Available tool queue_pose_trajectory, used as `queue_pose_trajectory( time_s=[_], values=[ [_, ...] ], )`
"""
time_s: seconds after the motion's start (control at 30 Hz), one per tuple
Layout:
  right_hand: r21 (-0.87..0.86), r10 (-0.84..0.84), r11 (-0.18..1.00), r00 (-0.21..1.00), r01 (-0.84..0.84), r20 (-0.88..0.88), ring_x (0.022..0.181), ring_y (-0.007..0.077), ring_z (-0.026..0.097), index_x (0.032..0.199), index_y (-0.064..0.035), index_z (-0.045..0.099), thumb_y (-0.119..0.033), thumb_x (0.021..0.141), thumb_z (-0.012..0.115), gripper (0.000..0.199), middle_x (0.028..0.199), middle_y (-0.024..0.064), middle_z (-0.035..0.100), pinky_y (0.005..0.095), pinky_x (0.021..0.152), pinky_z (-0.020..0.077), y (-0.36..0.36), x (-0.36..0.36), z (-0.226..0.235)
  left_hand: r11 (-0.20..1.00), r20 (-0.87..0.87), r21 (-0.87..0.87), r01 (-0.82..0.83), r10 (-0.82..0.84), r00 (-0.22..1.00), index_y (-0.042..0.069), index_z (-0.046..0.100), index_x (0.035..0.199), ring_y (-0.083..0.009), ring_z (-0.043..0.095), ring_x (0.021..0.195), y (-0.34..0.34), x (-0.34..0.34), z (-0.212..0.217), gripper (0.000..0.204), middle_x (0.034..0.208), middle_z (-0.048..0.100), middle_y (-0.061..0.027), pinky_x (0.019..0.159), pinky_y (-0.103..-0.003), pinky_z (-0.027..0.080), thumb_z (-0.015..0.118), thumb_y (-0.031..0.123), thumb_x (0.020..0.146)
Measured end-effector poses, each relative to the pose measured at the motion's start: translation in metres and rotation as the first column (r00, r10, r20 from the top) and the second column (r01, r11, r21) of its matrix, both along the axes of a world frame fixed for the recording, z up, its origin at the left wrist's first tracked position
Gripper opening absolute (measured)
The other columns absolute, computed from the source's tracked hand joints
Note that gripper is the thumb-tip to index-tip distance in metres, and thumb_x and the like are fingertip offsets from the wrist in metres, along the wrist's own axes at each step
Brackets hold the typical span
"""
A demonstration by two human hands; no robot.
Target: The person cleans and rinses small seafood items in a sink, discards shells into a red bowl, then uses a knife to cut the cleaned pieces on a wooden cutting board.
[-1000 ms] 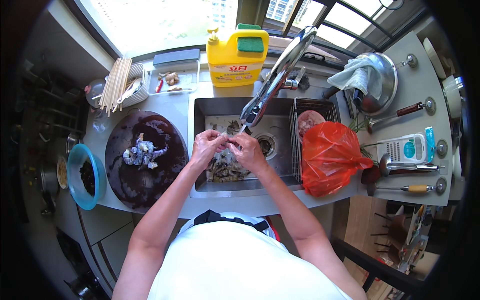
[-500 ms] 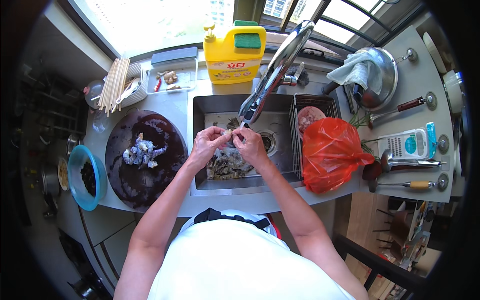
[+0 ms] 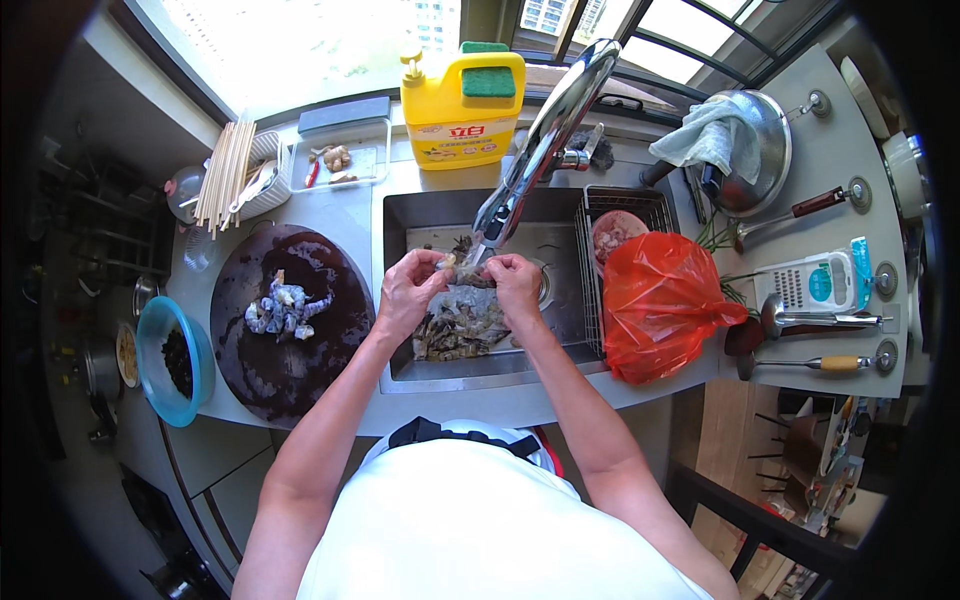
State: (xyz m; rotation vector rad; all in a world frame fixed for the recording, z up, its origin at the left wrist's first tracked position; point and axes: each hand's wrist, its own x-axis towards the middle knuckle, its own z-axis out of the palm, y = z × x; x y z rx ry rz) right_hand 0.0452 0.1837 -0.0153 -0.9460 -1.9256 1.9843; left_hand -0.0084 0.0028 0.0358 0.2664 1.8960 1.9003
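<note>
A: Hands? Shrimp position?
B: Frame centre, over the sink (image 3: 560,215). Left hand (image 3: 408,292) and right hand (image 3: 517,282) both pinch one shrimp (image 3: 463,268) under the tap (image 3: 545,140). Peeled shrimp (image 3: 283,306) left, on dark board (image 3: 290,360).

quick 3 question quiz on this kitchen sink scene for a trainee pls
1. True or false: both hands, the left hand and the right hand, hold a shrimp over the sink.
2. What lies on the round dark cutting board? A) peeled shrimp pieces B) sliced bread C) eggs
3. Fill in: the red plastic bag sits to the ____ of the sink.

Key: 1 true; 2 A, the peeled shrimp pieces; 3 right.
</note>
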Motion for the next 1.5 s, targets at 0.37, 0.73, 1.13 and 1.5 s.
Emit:
queue_pose_trajectory(
  time_s=[0.37, 0.73, 1.13, 1.5],
  values=[
    [0.604, 0.275, 0.778, 0.958, -0.172, -0.081, 0.085, 0.0288, 0.07, 0.091, -0.0039, 0.075, -0.009, 0.08, 0.071, 0.013, 0.089, 0.0137, 0.073, 0.0376, 0.079, 0.0551, 0.012, 0.01, -0.01, 0.991, -0.045, -0.057, -0.118, 0.116, 0.992, -0.001, 0.065, 0.111, -0.0074, 0.064, 0.081, -0.019, -0.01, -0.007, 0.02, 0.094, 0.068, -0.0027, 0.067, -0.026, 0.058, 0.069, 0.011, 0.096],
    [0.684, 0.616, 0.616, 0.78, -0.39, -0.111, 0.089, 0.0319, 0.067, 0.107, -0.0035, 0.071, -0.009, 0.081, 0.077, 0.027, 0.094, 0.0134, 0.072, 0.0391, 0.082, 0.0535, -0.018, 0.006, 0.048, 0.991, 0.15, -0.053, -0.122, 0.129, 0.98, 0.001, 0.067, 0.108, -0.0081, 0.06, 0.076, -0.013, -0.015, -0.013, 0.024, 0.092, 0.067, -0.0022, 0.063, -0.023, 0.049, 0.071, 0.022, 0.096],
    [-0.169, 0.397, 0.889, 0.9, -0.426, -0.178, 0.072, 0.0126, 0.067, 0.097, 0.0016, 0.063, -0.006, 0.096, 0.065, 0.008, 0.084, 0.0062, 0.068, 0.0268, 0.066, 0.0571, -0.018, 0.01, 0.017, 0.995, 0.205, -0.01, -0.103, 0.103, 0.973, 0.0, 0.062, 0.116, -0.0101, 0.061, 0.073, 0.004, -0.008, -0.016, 0.032, 0.087, 0.066, -0.004, 0.064, -0.025, 0.051, 0.072, 0.023, 0.095],
    [0.024, 0.362, 0.932, 0.929, -0.362, -0.08, 0.06, 0.0152, 0.067, 0.084, 0.0002, 0.06, -0.009, 0.091, 0.067, 0.013, 0.072, 0.0073, 0.067, 0.0294, 0.055, 0.0536, -0.017, 0.011, 0.016, 0.996, 0.094, -0.047, 0.072, -0.067, 0.993, 0.001, 0.057, 0.126, -0.0102, 0.064, 0.084, 0.001, -0.004, -0.007, 0.046, 0.092, 0.069, -0.0057, 0.076, -0.027, 0.054, 0.078, 0.002, 0.086]
  ],
)
